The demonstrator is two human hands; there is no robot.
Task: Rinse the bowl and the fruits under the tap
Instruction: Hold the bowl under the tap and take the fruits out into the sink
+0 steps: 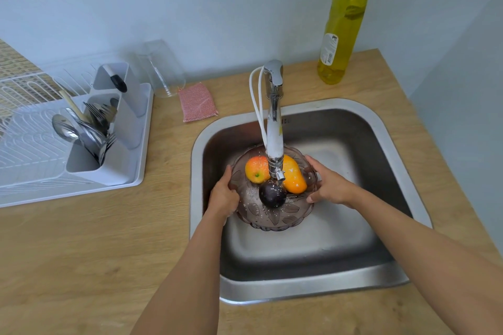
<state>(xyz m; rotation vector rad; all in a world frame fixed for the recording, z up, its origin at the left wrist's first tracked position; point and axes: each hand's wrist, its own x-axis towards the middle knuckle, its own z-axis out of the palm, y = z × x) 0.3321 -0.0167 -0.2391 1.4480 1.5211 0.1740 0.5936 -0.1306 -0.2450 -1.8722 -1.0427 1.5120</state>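
A clear brownish plastic bowl (272, 219) is held inside the steel sink (392, 149), right under the tap (274, 122). In the bowl lie an orange-yellow apple (256, 168), an orange mango (293, 177) and a dark plum (272, 194). Water droplets splash on the plum and the bowl's inside. My left hand (223, 194) grips the bowl's left rim. On the opposite rim, my right hand (328, 183) holds the bowl. The tap's spout end hides part of the mango.
A white dish rack (35, 149) with a cutlery holder (106, 155) full of spoons and forks stands on the wooden counter (81, 253) at left. A pink sponge (198, 102) and an upturned clear glass (160, 68) sit behind the sink. A yellow bottle (343, 24) stands back right.
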